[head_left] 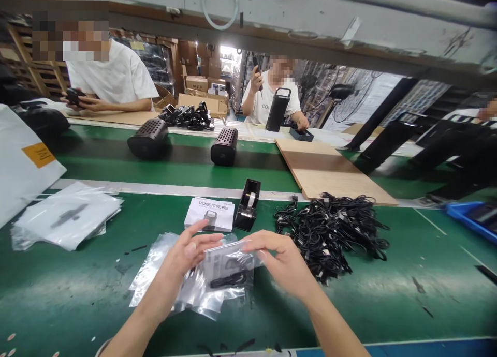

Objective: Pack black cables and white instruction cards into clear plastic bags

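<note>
The right hand (283, 259)'s grip was clamped on the upper edge of a clear bag (217, 263) containing a black cable (228, 280), over the worktop (388, 300). The left hand (184, 251)'s fingers were apart beside it; contact could not be determined.

I see glossy clear plastic on the bag (232, 261), a smooth, faintly shiny table (279, 318), smooth printed paper booklets (215, 213) and a matt, wood-like board (330, 165).
</note>
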The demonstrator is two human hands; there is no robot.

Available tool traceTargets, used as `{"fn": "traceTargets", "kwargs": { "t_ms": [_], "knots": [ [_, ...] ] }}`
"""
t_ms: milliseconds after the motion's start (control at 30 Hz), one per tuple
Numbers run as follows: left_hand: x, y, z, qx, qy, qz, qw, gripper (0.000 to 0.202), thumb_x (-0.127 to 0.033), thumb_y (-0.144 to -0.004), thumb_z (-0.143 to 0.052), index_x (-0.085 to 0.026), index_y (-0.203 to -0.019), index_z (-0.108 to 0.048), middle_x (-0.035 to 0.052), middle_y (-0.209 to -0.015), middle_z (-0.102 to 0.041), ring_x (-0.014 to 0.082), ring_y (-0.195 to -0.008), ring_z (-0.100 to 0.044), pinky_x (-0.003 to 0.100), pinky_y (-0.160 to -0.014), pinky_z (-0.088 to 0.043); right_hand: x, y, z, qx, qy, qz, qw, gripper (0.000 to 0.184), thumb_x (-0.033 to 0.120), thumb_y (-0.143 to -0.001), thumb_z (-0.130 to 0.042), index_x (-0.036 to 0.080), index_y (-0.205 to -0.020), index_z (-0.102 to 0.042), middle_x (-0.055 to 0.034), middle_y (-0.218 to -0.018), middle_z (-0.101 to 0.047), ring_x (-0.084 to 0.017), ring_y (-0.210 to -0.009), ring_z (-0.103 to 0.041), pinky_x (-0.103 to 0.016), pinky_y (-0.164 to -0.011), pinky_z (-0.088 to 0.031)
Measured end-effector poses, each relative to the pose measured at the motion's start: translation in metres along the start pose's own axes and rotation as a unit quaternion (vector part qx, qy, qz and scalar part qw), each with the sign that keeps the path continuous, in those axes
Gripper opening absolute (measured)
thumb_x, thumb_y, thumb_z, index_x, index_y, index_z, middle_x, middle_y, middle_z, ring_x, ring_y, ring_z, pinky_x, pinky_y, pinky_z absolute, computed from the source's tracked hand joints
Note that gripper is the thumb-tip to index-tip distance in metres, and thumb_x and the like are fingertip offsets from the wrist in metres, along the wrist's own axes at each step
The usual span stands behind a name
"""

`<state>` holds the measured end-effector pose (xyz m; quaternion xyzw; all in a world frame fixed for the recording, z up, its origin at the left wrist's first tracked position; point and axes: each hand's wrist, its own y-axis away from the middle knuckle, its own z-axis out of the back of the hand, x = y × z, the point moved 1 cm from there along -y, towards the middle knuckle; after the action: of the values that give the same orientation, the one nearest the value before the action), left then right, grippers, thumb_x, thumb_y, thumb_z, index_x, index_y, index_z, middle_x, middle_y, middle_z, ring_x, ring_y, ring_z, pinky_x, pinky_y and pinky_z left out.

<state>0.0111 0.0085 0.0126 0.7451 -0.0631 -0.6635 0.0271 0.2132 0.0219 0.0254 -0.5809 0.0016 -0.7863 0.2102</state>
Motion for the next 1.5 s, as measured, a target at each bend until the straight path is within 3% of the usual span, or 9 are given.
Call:
{"fn": "traceTargets", "kwargs": {
  "t_ms": [200,400,500,667,1033,1200,1267,1367,1500],
  "knots": [
    [0.014,-0.003,-0.009,0.014,-0.134,0.017,0.991,0.027,-0.043,-0.074,-0.058,-0.019,-0.063,-0.057,-0.002,-0.058,-0.057,0.0134,-0.058,-0.054,0.021,-0.053,-0.041,-0.016,-0.005,0.003,-0.058,0.052,0.012,0.997,0.028,0.012,-0.079,-0.048,0.026,-0.097,-0.066,-0.0043,-0.109,-0.059,-0.016,-0.089,-0.06,-0.029,-0.077,-0.048],
    [0.023,0.001,-0.002,-0.045,-0.175,-0.037,0.983,0.029,-0.043,-0.079,-0.05,-0.019,-0.064,-0.052,-0.0042,-0.056,-0.049,0.012,-0.055,-0.047,0.02,-0.052,-0.037,-0.049,-0.039,0.003,-0.174,0.039,-0.212,0.961,0.034,0.046,-0.077,-0.051,0.015,-0.086,-0.063,-0.007,-0.086,-0.062,-0.01,-0.047,-0.057,-0.022,-0.044,-0.045],
    [0.025,0.003,-0.001,-0.055,-0.167,-0.044,0.983,0.027,-0.044,-0.079,-0.051,-0.019,-0.066,-0.053,-0.0045,-0.056,-0.047,0.0126,-0.056,-0.045,0.021,-0.053,-0.036,-0.049,-0.054,-0.004,-0.162,0.003,-0.249,0.955,0.028,0.041,-0.076,-0.054,0.014,-0.073,-0.061,-0.0019,-0.061,-0.06,-0.009,-0.041,-0.055,-0.018,-0.037,-0.042],
    [0.03,0.005,0.001,-0.056,-0.112,-0.049,0.991,0.03,-0.049,-0.078,-0.05,-0.02,-0.073,-0.055,-0.003,-0.06,-0.051,0.0146,-0.057,-0.048,0.023,-0.052,-0.036,-0.038,-0.057,0.006,-0.163,-0.058,-0.293,0.94,0.018,0.033,-0.075,-0.056,0.015,-0.076,-0.057,-0.0046,-0.077,-0.063,-0.011,-0.054,-0.061,-0.026,-0.051,-0.052],
    [0.032,0.005,0.002,-0.077,-0.122,-0.039,0.989,0.033,-0.051,-0.079,-0.048,-0.02,-0.068,-0.052,-0.0045,-0.056,-0.048,0.0144,-0.055,-0.048,0.024,-0.052,-0.036,-0.047,-0.017,0.004,-0.185,0.057,-0.218,0.956,0.023,0.037,-0.071,-0.059,0.017,-0.059,-0.059,-0.0067,-0.089,-0.06,-0.024,-0.102,-0.052,-0.035,-0.087,-0.038],
    [0.029,0.005,0.002,-0.073,-0.123,-0.031,0.989,0.032,-0.05,-0.08,-0.047,-0.019,-0.084,-0.055,-0.0032,-0.06,-0.053,0.0167,-0.061,-0.052,0.026,-0.058,-0.04,-0.038,0.0,-0.006,-0.154,0.096,-0.203,0.962,0.02,0.033,-0.074,-0.055,0.018,-0.061,-0.058,-0.0033,-0.073,-0.056,-0.017,-0.066,-0.055,-0.032,-0.066,-0.043],
    [0.028,0.005,0.0,-0.072,-0.123,-0.026,0.989,0.032,-0.049,-0.08,-0.047,-0.019,-0.086,-0.056,-0.0025,-0.062,-0.055,0.0172,-0.062,-0.053,0.026,-0.058,-0.04,-0.024,0.007,-0.015,-0.083,0.021,-0.208,0.974,0.017,0.031,-0.076,-0.054,0.018,-0.086,-0.059,0.0018,-0.063,-0.054,-0.011,-0.047,-0.048,-0.025,-0.048,-0.04],
    [0.026,0.006,-0.006,-0.084,-0.118,-0.033,0.989,0.03,-0.047,-0.08,-0.048,-0.019,-0.085,-0.056,-0.0012,-0.065,-0.058,0.0168,-0.062,-0.053,0.026,-0.057,-0.041,-0.007,0.014,-0.037,-0.028,-0.136,-0.202,0.969,0.057,0.025,-0.075,-0.056,0.025,-0.126,-0.029,0.0078,-0.063,-0.052,-0.007,-0.038,-0.042,-0.019,-0.038,-0.035],
    [0.021,0.013,-0.015,-0.095,-0.146,-0.051,0.983,0.028,-0.046,-0.08,-0.049,-0.019,-0.083,-0.057,-0.0026,-0.06,-0.056,0.0151,-0.056,-0.05,0.024,-0.052,-0.039,-0.009,0.011,-0.062,-0.089,-0.182,-0.197,0.959,0.039,0.027,-0.075,-0.057,0.024,-0.107,-0.034,0.0098,-0.062,-0.052,-0.005,-0.035,-0.043,-0.017,-0.036,-0.034]
  ]
}}
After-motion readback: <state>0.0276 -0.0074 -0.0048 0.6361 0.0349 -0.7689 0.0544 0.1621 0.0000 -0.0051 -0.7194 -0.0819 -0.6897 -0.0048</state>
